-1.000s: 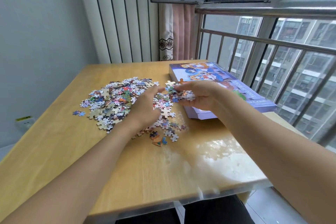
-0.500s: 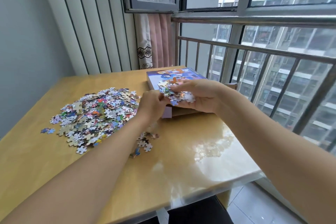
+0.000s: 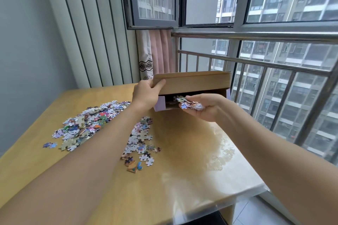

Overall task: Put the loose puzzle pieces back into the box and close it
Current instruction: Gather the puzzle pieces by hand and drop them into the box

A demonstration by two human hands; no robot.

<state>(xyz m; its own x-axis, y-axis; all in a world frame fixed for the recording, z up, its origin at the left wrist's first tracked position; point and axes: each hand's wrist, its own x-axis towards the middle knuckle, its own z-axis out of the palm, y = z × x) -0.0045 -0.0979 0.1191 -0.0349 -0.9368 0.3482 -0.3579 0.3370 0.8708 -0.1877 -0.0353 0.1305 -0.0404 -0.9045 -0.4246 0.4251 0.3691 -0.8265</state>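
A: Since the earlier frame the left hand (image 3: 146, 91) has gone from the handful of pieces to the flat brown cardboard box lid (image 3: 192, 81), now tipped up at the far right of the desk (image 3: 182, 179).

B: And the right hand (image 3: 203, 108)?

A: Palm up just at the box opening, fingers (image 3: 196, 98) curled loosely under a small heap of colourful jigsaw pieces (image 3: 191, 103). Left hand pinches the lid's near left corner, thumb on the inner face, other fingers behind, hidden.

B: What's in the box?

A: Shallow lilac-sided cardboard puzzle box (image 3: 161, 103), dark inside. Can't tell how much it holds; a few pale bits may lie within, unclear.

B: Progress?

A: Early, I'd judge. One handful about to go in. Big scattered pile of loose multicoloured puzzle pieces (image 3: 87, 124) sits far left on the desk, plus a smaller strewn cluster of pieces (image 3: 140, 144) nearer, beside the left forearm. All that is left, then closing the lid.
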